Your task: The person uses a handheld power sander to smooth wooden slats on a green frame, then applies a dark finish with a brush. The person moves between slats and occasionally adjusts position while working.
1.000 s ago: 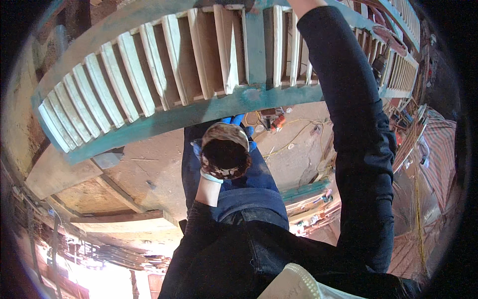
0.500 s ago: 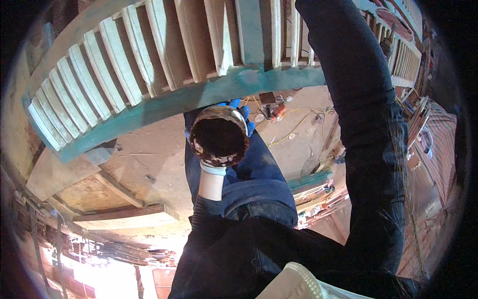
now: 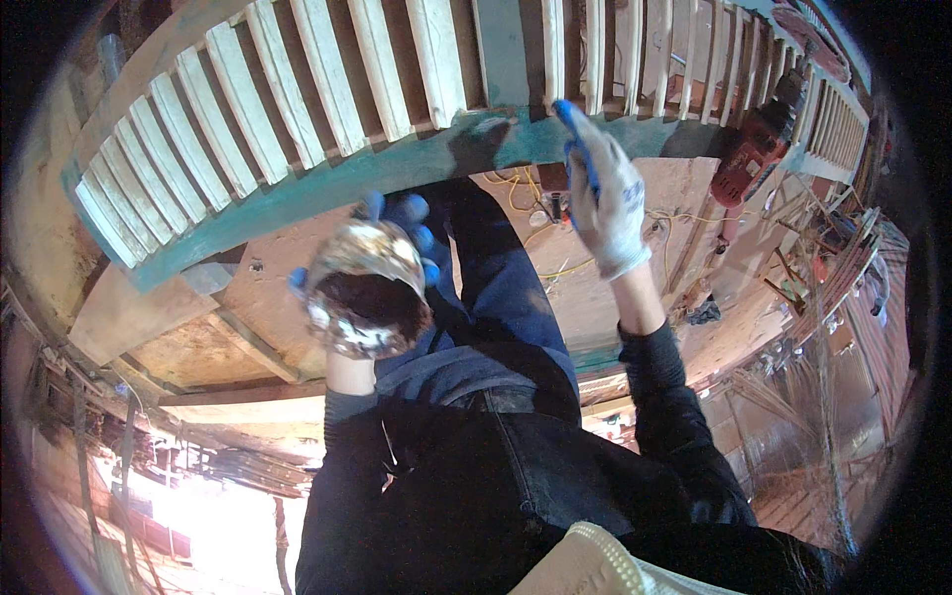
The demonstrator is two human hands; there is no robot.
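My left hand [image 3: 415,220], in a white glove with blue coated fingers, is closed round a stained round tub [image 3: 362,293]. The tub is tilted toward me, and dark brown stuff shows inside it. My right hand [image 3: 605,198], gloved alike, is raised at the near edge of a green rail [image 3: 585,141]. Its fingers are stretched out close together, and nothing shows in them. Pale upright slats [image 3: 322,74] run from this curved rail to the far side.
A red power tool [image 3: 749,159] with a black end rests against the rail at the right. Yellow cords [image 3: 565,270] lie on the floor beyond my legs. Wooden boards [image 3: 248,347] are at the left, and a cluttered heap [image 3: 838,268] stands at the right.
My right arm has drawn back from far over the slats, bringing the hand into view by the rail. My left hand has moved left and slightly nearer with the tub.
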